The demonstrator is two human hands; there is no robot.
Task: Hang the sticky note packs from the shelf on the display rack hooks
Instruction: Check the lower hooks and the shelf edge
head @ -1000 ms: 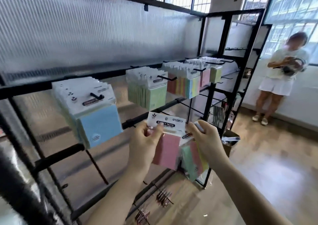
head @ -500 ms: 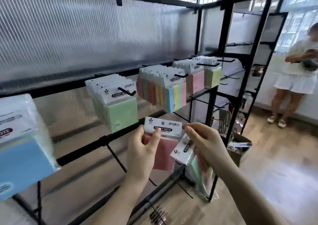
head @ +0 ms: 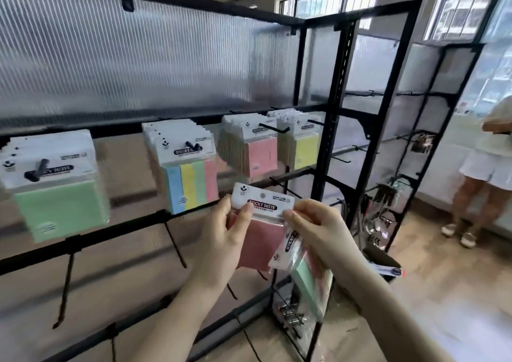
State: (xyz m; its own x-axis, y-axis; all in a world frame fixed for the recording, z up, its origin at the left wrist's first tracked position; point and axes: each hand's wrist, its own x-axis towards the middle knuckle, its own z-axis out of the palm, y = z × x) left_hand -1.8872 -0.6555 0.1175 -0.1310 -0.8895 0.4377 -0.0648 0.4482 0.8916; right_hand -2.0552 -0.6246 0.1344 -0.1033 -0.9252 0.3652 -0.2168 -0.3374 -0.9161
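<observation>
**Pink pack held before the rack**

A pink pack [head: 260, 239] is pinched at its header by the left hand [head: 221, 239] and steadied by the right hand [head: 318, 231] — both grips are closed on it. A green pack [head: 307, 275] is also held under the right fingers. The packs are kept just below the rack's [head: 336, 128] filled hooks [head: 273, 128] — none is touched.
</observation>
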